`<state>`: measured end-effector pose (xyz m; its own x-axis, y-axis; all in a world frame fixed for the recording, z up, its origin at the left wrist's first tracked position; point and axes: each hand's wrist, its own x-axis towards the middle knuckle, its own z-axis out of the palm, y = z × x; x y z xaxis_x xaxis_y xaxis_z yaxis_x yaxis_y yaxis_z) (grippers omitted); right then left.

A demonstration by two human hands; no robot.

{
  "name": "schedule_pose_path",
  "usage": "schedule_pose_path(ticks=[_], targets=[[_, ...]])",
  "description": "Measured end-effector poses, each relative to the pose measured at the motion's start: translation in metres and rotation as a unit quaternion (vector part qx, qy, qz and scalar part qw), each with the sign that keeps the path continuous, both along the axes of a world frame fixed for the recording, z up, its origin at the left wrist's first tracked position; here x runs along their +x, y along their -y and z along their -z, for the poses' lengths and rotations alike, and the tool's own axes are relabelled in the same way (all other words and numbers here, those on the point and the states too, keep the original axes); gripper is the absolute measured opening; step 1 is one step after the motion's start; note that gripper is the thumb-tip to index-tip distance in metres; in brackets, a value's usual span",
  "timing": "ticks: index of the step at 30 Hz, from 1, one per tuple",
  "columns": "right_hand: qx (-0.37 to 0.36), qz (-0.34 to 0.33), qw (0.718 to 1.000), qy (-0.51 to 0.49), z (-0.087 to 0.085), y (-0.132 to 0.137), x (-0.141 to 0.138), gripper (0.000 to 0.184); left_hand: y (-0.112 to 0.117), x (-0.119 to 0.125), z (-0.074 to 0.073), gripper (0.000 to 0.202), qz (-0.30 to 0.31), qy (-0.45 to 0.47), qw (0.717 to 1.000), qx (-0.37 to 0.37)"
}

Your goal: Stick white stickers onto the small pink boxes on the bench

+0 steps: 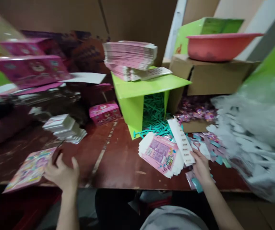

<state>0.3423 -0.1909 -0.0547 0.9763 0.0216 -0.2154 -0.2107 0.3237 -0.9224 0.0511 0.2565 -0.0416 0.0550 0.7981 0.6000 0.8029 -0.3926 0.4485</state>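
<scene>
My left hand (62, 174) rests at the table's front edge, fingers on the right end of a colourful printed sheet (28, 171) lying flat there. My right hand (201, 167) is closed on a flat white folded carton (182, 140) printed with a column of marks, held tilted above a fanned pile of pink flat cartons (160, 153). Small pink and teal pieces (206, 140) lie scattered around the right hand.
A green box (137, 95) on its side spills teal sticks (155, 119); a stack of pink cartons (130, 56) sits on top. A white stack (64, 127), a small pink box (105, 112), a pink basin (217, 46) on a cardboard box and plastic bags (259, 134) surround the brown table (118, 159).
</scene>
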Motion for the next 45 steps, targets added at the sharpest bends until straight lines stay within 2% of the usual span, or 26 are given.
schedule_pose_path(ticks=[1, 2, 4, 7, 9, 11, 13, 19, 21, 23, 24, 26, 27, 29, 30, 31, 33, 34, 35, 36, 38, 39, 42, 45], targets=[[0.028, -0.001, 0.999, -0.017, -0.002, 0.004, 0.003, 0.046, 0.029, 0.02, 0.008, 0.054, 0.044, 0.001, 0.999, 0.032], [0.045, -0.001, 0.999, -0.027, -0.002, 0.009, 0.007, 0.044, 0.059, 0.04, 0.019, 0.055, 0.098, -0.004, 0.995, 0.034], [0.054, 0.009, 0.998, -0.028, -0.001, 0.026, 0.021, 0.041, 0.119, 0.076, 0.045, 0.058, 0.173, -0.003, 0.985, -0.018], [0.02, 0.041, 0.999, 0.006, 0.007, 0.056, 0.057, 0.041, 0.191, 0.12, 0.081, 0.065, 0.162, -0.038, 0.973, -0.162], [-0.035, 0.074, 0.995, 0.058, 0.012, 0.07, 0.091, 0.042, 0.221, 0.139, 0.098, 0.069, 0.137, -0.105, 0.967, -0.19], [-0.124, 0.105, 0.978, 0.131, 0.014, 0.073, 0.129, 0.04, 0.235, 0.15, 0.106, 0.07, 0.112, -0.166, 0.964, -0.175], [-0.202, 0.12, 0.953, 0.192, 0.011, 0.066, 0.167, 0.035, 0.237, 0.154, 0.109, 0.071, 0.1, -0.199, 0.962, -0.161], [-0.291, 0.11, 0.912, 0.268, -0.016, 0.003, 0.281, 0.036, 0.235, 0.151, 0.107, 0.068, 0.099, -0.24, 0.949, -0.18], [-0.345, 0.071, 0.876, 0.328, -0.027, -0.02, 0.313, 0.039, 0.235, 0.152, 0.106, 0.067, 0.101, -0.237, 0.948, -0.187], [-0.391, 0.03, 0.835, 0.386, -0.033, -0.037, 0.329, 0.047, 0.233, 0.152, 0.105, 0.066, 0.106, -0.21, 0.953, -0.191], [-0.403, 0.02, 0.821, 0.404, -0.034, -0.043, 0.329, 0.052, 0.233, 0.151, 0.104, 0.064, 0.111, -0.182, 0.958, -0.193], [-0.402, 0.024, 0.816, 0.414, -0.028, -0.048, 0.307, 0.052, 0.235, 0.147, 0.103, 0.056, 0.138, -0.091, 0.967, -0.194], [-0.401, 0.018, 0.813, 0.423, -0.021, -0.049, 0.285, 0.046, 0.239, 0.146, 0.103, 0.053, 0.153, -0.032, 0.967, -0.199], [-0.398, -0.044, 0.797, 0.452, -0.002, -0.047, 0.229, 0.032, 0.256, 0.145, 0.101, 0.048, 0.17, 0.087, 0.95, -0.246], [-0.4, -0.161, 0.762, 0.482, 0.01, -0.046, 0.198, 0.029, 0.267, 0.146, 0.099, 0.048, 0.175, 0.134, 0.93, -0.295], [-0.406, -0.277, 0.711, 0.503, 0.021, -0.046, 0.168, 0.029, 0.279, 0.148, 0.097, 0.049, 0.181, 0.164, 0.901, -0.358], [-0.457, -0.362, 0.642, 0.498, 0.041, -0.05, 0.12, 0.035, 0.301, 0.156, 0.091, 0.053, 0.209, 0.168, 0.841, -0.469], [-0.493, -0.366, 0.622, 0.486, 0.048, -0.055, 0.103, 0.039, 0.307, 0.161, 0.088, 0.055, 0.232, 0.144, 0.829, -0.489], [-0.534, -0.347, 0.614, 0.467, 0.053, -0.06, 0.09, 0.042, 0.311, 0.166, 0.085, 0.057, 0.252, 0.105, 0.834, -0.48], [-0.571, -0.32, 0.61, 0.446, 0.056, -0.067, 0.083, 0.045, 0.311, 0.172, 0.081, 0.06, 0.262, 0.056, 0.854, -0.446], [-0.623, -0.277, 0.604, 0.413, 0.058, -0.08, 0.076, 0.051, 0.304, 0.185, 0.076, 0.068, 0.247, -0.05, 0.902, -0.349], [-0.638, -0.265, 0.601, 0.401, 0.057, -0.087, 0.075, 0.053, 0.298, 0.191, 0.075, 0.074, 0.228, -0.095, 0.918, -0.312], [-0.656, -0.265, 0.605, 0.366, 0.055, -0.103, 0.068, 0.054, 0.28, 0.205, 0.077, 0.083, 0.177, -0.161, 0.931, -0.274], [-0.648, -0.293, 0.614, 0.342, 0.057, -0.116, 0.05, 0.053, 0.259, 0.199, 0.085, 0.076, 0.163, -0.154, 0.932, -0.286]])
